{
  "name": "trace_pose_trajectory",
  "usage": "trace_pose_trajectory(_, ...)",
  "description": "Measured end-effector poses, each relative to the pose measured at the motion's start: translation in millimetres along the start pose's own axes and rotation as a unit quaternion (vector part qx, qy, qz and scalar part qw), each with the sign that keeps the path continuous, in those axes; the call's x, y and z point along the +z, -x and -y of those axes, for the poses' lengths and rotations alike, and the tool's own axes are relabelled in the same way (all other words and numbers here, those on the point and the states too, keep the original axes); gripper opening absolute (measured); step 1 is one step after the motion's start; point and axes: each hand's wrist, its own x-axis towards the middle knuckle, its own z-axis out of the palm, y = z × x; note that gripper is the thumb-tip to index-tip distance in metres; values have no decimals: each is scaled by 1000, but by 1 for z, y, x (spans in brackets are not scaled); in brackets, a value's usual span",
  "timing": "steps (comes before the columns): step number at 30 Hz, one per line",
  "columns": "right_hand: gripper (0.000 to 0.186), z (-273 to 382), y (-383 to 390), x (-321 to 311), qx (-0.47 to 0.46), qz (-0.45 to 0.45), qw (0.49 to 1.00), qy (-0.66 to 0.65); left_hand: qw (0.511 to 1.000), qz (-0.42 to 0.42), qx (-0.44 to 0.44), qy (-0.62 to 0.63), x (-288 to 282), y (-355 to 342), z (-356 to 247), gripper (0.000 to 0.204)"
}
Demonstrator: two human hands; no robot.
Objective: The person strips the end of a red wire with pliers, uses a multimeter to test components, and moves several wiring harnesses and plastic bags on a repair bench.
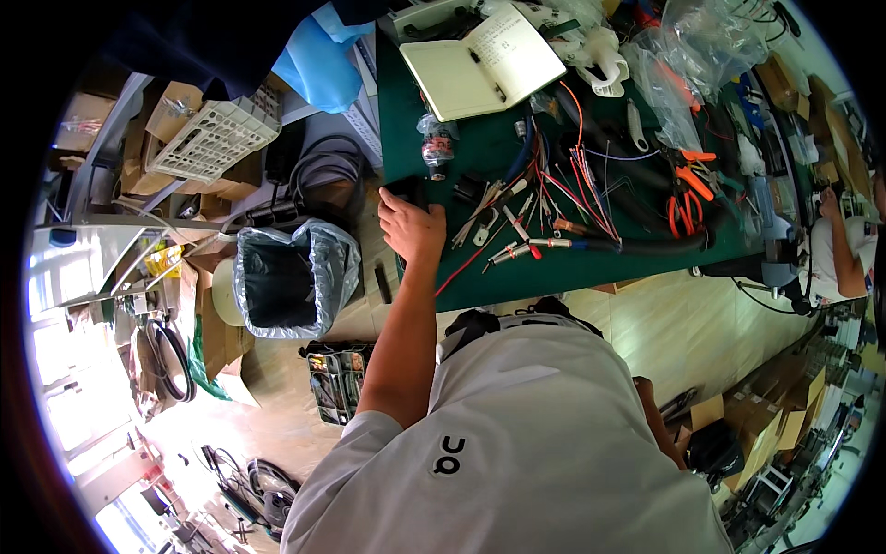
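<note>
Pale-grey cloth shirt at six; my left hand at eleven o'clock, grip unclear, could slip, dropping the flat black object.

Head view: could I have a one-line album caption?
Left hand touching a dark object at the edge of a green table, near coloured wires.

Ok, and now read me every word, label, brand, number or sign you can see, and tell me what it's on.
Grey shirt: bold dark lettering on the chest, large and clear, but I don't copy out brands or wording.
Open notebook: handwriting on the right-hand page, too small to read.
Red-and-black wrapped piece: its markings are too blurred to tell.
</note>
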Motion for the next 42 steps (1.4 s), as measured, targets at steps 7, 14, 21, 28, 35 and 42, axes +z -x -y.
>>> trace_pose_trajectory(7,23,41,-4,-26,-33,-23,994,-103,971,26,53,231,-20,-15,55,98)
trace_pose_trajectory(14,18,46,-33,-41,-68,-24,989,-127,833,123,-270,467,-35,-17,190,45)
trace_pose_trajectory(21,13,43,-34,-46,-21,6,981,-190,837,233,-287,404,-28,44,217,39)
trace_pose_trajectory(28,12,58,-27,-54,0,18,981,-191,804,302,-106,501,-33,48,162,52)
trace_pose_trajectory(35,16,52,-25,-39,-66,7,986,-155,820,248,-88,509,-37,53,142,54)
trace_pose_trajectory(42,18,31,-22,-21,-41,16,985,-165,774,118,-269,561,-19,44,151,31)
